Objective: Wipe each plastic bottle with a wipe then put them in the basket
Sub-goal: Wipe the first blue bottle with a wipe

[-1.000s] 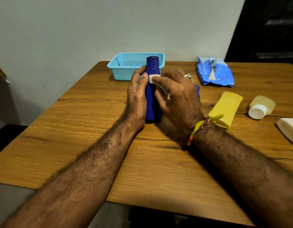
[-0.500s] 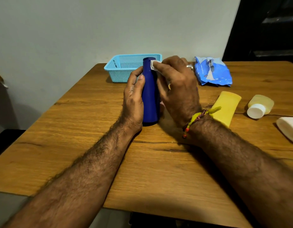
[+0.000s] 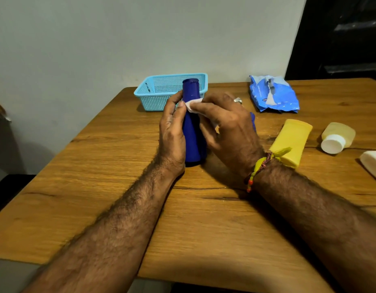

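Left hand (image 3: 172, 134) grips upright blue bottle (image 3: 192, 132); right hand (image 3: 227, 127) presses wipe (image 3: 193, 105) against it; basket (image 3: 159, 96) just behind, near table (image 3: 119, 208) far edge

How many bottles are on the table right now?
4 in plain view: the dark blue bottle upright between both hands, the yellow bottle lying to its right, the pale bottle with a white cap beyond that, and a white bottle at the right edge. Something blue behind the right hand may be another.
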